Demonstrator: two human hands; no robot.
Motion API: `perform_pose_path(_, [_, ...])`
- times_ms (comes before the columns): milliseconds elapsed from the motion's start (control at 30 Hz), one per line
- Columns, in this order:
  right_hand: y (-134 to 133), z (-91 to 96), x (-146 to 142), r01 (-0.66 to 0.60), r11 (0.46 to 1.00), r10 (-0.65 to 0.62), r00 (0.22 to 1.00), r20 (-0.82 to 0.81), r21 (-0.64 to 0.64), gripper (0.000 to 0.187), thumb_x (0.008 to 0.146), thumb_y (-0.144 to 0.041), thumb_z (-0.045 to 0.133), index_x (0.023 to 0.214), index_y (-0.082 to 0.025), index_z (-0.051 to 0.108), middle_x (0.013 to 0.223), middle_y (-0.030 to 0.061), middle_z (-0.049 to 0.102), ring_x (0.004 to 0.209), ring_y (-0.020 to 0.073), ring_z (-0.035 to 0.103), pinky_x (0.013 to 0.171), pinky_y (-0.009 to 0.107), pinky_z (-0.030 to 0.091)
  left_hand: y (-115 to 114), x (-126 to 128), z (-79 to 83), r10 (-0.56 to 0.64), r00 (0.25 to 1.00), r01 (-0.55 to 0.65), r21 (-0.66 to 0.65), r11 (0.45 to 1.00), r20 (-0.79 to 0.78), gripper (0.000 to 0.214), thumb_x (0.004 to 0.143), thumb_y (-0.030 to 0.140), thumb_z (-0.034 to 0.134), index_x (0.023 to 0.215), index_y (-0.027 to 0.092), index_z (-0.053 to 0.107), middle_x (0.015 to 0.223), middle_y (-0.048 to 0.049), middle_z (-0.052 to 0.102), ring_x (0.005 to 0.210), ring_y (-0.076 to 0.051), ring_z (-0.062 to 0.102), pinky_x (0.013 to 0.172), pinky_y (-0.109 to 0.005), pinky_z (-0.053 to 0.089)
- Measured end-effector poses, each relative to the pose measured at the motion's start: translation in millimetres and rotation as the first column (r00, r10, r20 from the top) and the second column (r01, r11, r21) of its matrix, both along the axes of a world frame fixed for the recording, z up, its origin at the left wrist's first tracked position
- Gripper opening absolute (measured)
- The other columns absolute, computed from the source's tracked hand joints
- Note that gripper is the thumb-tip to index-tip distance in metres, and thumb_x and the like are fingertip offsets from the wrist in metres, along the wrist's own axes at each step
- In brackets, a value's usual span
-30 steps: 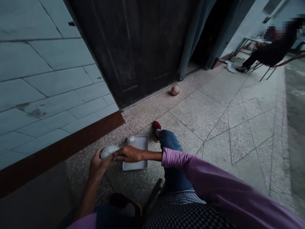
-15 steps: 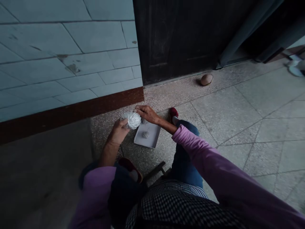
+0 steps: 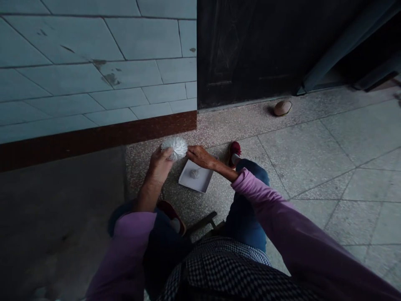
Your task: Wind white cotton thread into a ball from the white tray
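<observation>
Two bare hands are working over one white, wiry ball (image 3: 174,148) at center frame: the left hand (image 3: 160,166) is curling around its underside, gripping it, while the right hand (image 3: 200,156), half-open, is reaching its fingers (image 3: 191,151) against the ball's edge. Below them, one shallow white tray (image 3: 188,180) is lying on speckled terrazzo (image 3: 138,167), carrying one gray lump (image 3: 194,173). Two red slippers (image 3: 234,152) are showing, and one tan oval (image 3: 282,108) is resting beside the dark door (image 3: 250,50) at upper right, with open floor stretching rightward.
</observation>
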State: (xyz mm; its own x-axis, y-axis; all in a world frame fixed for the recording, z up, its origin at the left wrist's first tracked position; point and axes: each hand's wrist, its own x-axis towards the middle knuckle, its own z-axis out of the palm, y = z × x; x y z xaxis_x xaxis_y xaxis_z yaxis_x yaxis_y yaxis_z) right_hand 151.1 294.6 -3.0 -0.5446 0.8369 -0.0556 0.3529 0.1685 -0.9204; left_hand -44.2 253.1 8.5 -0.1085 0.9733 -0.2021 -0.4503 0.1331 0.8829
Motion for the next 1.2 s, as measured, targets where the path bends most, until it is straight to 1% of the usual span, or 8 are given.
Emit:
perform_pose_path(167, [-16.2, 2.2, -1.7, -0.12, 0.992, 0.119, 0.992, -0.034, -0.049, 0.041, 0.122, -0.003, 0.077, 0.085, -0.02, 0.073, 0.086, 0.0032, 0.073, 0.086, 0.0218, 0.067, 0.089, 0.035, 0.049, 3.9, -8.5, -9.1, 0.1, 0.982, -0.095, 0.041, 0.995, -0.16, 0.061, 0.067, 0.052, 0.114, 0.111, 0.026, 0.083, 0.107, -0.0033, 0.085, 0.114, -0.03, 0.081, 0.1, -0.035, 0.064])
perform_pose_path(300, [-14.2, 8.0, 11.6, -0.207, 0.978, 0.201, 0.97, -0.138, -0.025, 0.04, 0.13, -0.034, 0.084, 0.093, -0.02, 0.078, 0.089, 0.003, 0.073, 0.087, 0.0217, 0.066, 0.089, 0.035, 0.051, 9.8, -13.1, -15.2, 0.128, 0.923, -0.114, 0.059, 0.992, -0.362, 0.069, 0.056, 0.034, 0.118, 0.118, 0.027, 0.088, 0.117, -0.0024, 0.086, 0.118, -0.031, 0.078, 0.1, -0.033, 0.061])
perform_pose_path(367, [-6.1, 12.9, 21.5, -0.162, 0.987, 0.156, 0.967, -0.202, -0.014, 0.05, 0.132, -0.052, 0.082, 0.094, -0.02, 0.076, 0.088, 0.002, 0.069, 0.086, 0.0208, 0.062, 0.087, 0.034, 0.049, 10.8, -12.0, -15.5, 0.071, 0.913, -0.065, 0.03, 0.997, -0.401, 0.069, 0.054, 0.029, 0.117, 0.117, 0.026, 0.089, 0.115, -0.0039, 0.085, 0.115, -0.032, 0.078, 0.097, -0.034, 0.06])
perform_pose_path(533, [13.9, 21.9, 40.7, 0.082, 0.997, -0.081, 0.961, -0.264, -0.006, 0.063, 0.127, -0.067, 0.086, 0.086, -0.023, 0.067, 0.083, 0.0012, 0.061, 0.084, 0.0195, 0.054, 0.08, 0.033, 0.045, 2.5, -4.0, -7.8, -0.221, 0.943, 0.211, -0.068, 0.975, -0.249, 0.062, 0.066, 0.048, 0.116, 0.117, 0.021, 0.094, 0.107, -0.0075, 0.088, 0.103, -0.032, 0.08, 0.089, -0.035, 0.062])
perform_pose_path(700, [15.9, 15.9, 37.9, 0.103, 0.993, -0.114, 0.947, -0.3, -0.054, 0.065, 0.124, -0.067, 0.091, 0.085, -0.024, 0.063, 0.082, -0.0002, 0.056, 0.081, 0.0182, 0.05, 0.077, 0.033, 0.043, -6.7, -0.5, -0.8, -0.413, 0.904, 0.406, -0.08, 0.91, -0.11, 0.065, 0.065, 0.06, 0.122, 0.108, 0.021, 0.094, 0.104, -0.0105, 0.09, 0.109, -0.038, 0.088, 0.093, -0.041, 0.069])
perform_pose_path(833, [17.3, 6.4, 26.2, 0.111, 0.987, -0.142, 0.939, -0.314, -0.114, 0.072, 0.122, -0.074, 0.092, 0.082, -0.024, 0.059, 0.08, -0.0013, 0.053, 0.079, 0.0168, 0.046, 0.074, 0.032, 0.041, -8.4, -2.3, 0.9, -0.369, 0.928, 0.368, -0.035, 0.929, -0.052, 0.084, 0.051, 0.054, 0.128, 0.12, 0.02, 0.095, 0.114, -0.0125, 0.092, 0.119, -0.042, 0.089, 0.103, -0.045, 0.071])
perform_pose_path(1000, [17.7, -2.8, 16.8, 0.117, 0.977, -0.171, 0.93, -0.325, -0.178, 0.08, 0.125, -0.079, 0.086, 0.077, -0.024, 0.053, 0.076, -0.0035, 0.047, 0.077, 0.0154, 0.042, 0.073, 0.029, 0.037, -10.8, -3.7, 8.0, -0.329, 0.944, 0.329, -0.012, 0.944, -0.021, 0.085, 0.053, 0.046, 0.125, 0.127, 0.02, 0.094, 0.126, -0.0157, 0.093, 0.131, -0.046, 0.088, 0.113, -0.05, 0.072])
perform_pose_path(1200, [7.5, -5.1, 15.6, 0.07, 0.992, -0.097, 0.96, -0.263, -0.11, 0.06, 0.128, -0.048, 0.086, 0.082, -0.023, 0.058, 0.082, -0.0011, 0.054, 0.086, 0.0197, 0.052, 0.082, 0.03, 0.042, -8.8, -4.5, 11.3, -0.2, 0.979, 0.2, 0.016, 0.98, 0.023, 0.066, 0.054, 0.048, 0.121, 0.105, 0.022, 0.088, 0.102, -0.0124, 0.088, 0.135, -0.05, 0.087, 0.116, -0.057, 0.075])
